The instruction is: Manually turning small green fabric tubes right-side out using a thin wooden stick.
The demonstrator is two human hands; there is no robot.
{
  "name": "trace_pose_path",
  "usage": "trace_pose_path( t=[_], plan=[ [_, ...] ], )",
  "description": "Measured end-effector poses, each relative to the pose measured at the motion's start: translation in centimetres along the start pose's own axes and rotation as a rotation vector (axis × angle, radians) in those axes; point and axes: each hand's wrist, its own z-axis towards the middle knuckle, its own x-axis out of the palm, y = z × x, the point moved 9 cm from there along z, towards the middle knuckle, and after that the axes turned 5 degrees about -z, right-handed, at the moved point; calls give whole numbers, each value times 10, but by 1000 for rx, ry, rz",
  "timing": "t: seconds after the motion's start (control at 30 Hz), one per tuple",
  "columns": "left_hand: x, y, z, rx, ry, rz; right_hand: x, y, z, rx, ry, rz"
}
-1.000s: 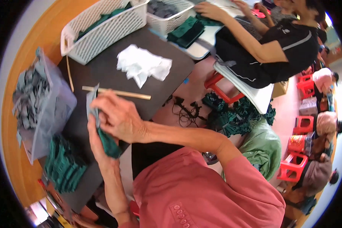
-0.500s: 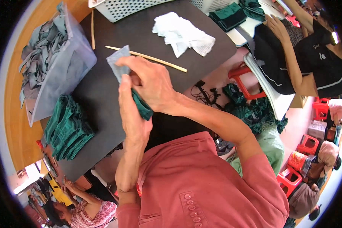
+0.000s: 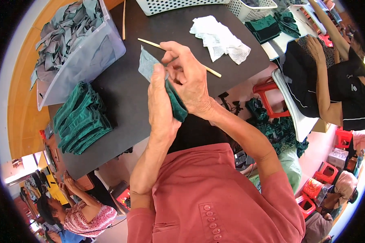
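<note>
Over the near part of the dark table, both hands are on a green velvet piece [image 3: 175,103] with a grey fabric end [image 3: 148,66]. My left hand [image 3: 162,101] is closed on it from the left, thumb up along the grey part. From the right, my right hand [image 3: 192,83] bends its fingers around the same piece, its index finger raised and curled. Green velvet shows between the two palms; the rest is hidden by the fingers. Behind my right hand a thin wooden stick [image 3: 213,72] lies on the table.
A stack of green velvet pieces [image 3: 83,121] lies at left beside a translucent bin [image 3: 85,67] of grey fabric. A crumpled white cloth [image 3: 221,39] and a white perforated basket [image 3: 182,6] are farther back. Co-workers sit at right and lower left; a red stool [image 3: 267,95] stands at right.
In the picture, the table and its things have shifted right and slightly up. My right index finger has lifted away from the grey end, and my hands stay on the velvet piece.
</note>
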Motion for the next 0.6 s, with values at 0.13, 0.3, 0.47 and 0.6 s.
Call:
trace_pose_path(
  t=[0.13, 0.3, 0.47, 0.6],
  plan=[
    [4, 9, 0, 35, -14, 72, 0, -23, 1, 190, 1, 123],
    [-8, 8, -7, 17, -16, 45, -3, -22, -2, 171, 6, 133],
    [-11, -24, 9, -40, -34, 115, -3, 1, 3, 66, -5, 9],
    [1, -33, 0, 54, 25, 209, -14, -2, 2, 10, -85, -59]
  ],
)
